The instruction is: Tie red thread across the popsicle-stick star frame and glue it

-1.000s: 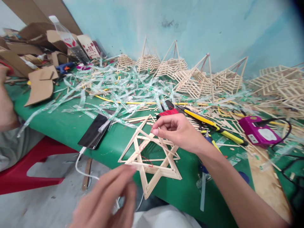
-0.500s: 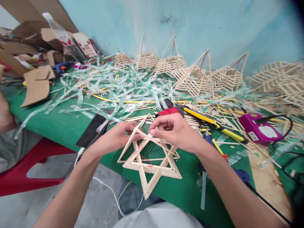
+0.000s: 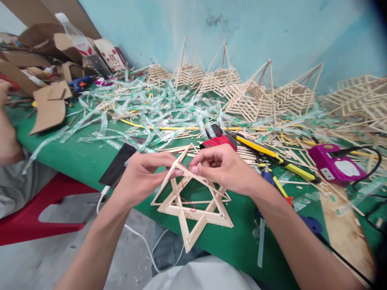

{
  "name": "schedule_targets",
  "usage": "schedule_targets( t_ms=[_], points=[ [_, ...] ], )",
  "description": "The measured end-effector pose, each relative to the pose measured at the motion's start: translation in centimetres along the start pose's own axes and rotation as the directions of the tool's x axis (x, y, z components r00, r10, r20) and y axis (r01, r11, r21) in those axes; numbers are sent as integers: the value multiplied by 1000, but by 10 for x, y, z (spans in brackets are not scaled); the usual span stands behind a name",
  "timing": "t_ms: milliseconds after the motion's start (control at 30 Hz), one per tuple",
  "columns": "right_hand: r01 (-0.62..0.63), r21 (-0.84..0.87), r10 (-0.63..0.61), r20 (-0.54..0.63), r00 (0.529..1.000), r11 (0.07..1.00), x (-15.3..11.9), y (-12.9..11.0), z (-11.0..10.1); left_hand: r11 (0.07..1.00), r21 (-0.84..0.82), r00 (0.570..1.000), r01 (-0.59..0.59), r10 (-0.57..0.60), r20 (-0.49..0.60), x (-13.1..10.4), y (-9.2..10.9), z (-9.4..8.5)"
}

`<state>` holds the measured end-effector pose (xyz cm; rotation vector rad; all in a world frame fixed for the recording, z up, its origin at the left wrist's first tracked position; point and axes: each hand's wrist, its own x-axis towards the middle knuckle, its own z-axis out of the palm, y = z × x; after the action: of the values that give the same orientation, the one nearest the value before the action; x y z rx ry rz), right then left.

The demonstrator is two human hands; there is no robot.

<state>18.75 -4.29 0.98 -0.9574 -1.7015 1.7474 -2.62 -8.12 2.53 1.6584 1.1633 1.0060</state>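
Note:
A star-shaped frame of pale wooden sticks (image 3: pixel 198 219) lies on the green table (image 3: pixel 238 241) near its front edge, with thin red string hanging inside it. Raised sticks meet at a peak above its left part. My left hand (image 3: pixel 149 173) pinches the sticks at that peak between thumb and fingers. Just to the right, my right hand (image 3: pixel 220 165) is closed, thumb against index finger, on the end of the red string (image 3: pixel 188 164). The fingers of both hands almost touch.
Behind are plastic strips (image 3: pixel 142 108), star-shaped stick frames (image 3: pixel 250 100) by the wall, a red string bundle (image 3: pixel 219 141), yellow-handled cutters (image 3: pixel 272 155) and a purple power socket (image 3: pixel 337 165). A black phone (image 3: pixel 117 165) lies left; a glue gun (image 3: pixel 267 177) lies right. Another person's arm (image 3: pixel 9 137) shows far left.
My left hand has shifted slightly, its fingers now straighter along the left of the peak. My right hand keeps its pinch. The whole view has moved a little.

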Motion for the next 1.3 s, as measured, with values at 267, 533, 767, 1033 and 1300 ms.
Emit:
schedule_targets(
  t_ms=[267,533,767,1033,1300],
  points=[
    [11,-18,-10,39,999,1000,1,0,-1,1000,-5,997,-26,26,-69,0,2,6],
    [22,-94,-15,75,997,995,4,-5,1,1000,-4,995,-30,30,-90,1,5,7],
    [-6,-95,14,86,996,995,5,-10,4,992,14,992,-127,126,23,4,5,1],
    [12,-122,7,160,987,993,10,-8,-2,996,5,994,-90,89,66,3,8,-1],
    [34,36,-43,282,958,999,20,-1,-2,996,58,998,-68,67,19,3,8,-2]
  ],
)
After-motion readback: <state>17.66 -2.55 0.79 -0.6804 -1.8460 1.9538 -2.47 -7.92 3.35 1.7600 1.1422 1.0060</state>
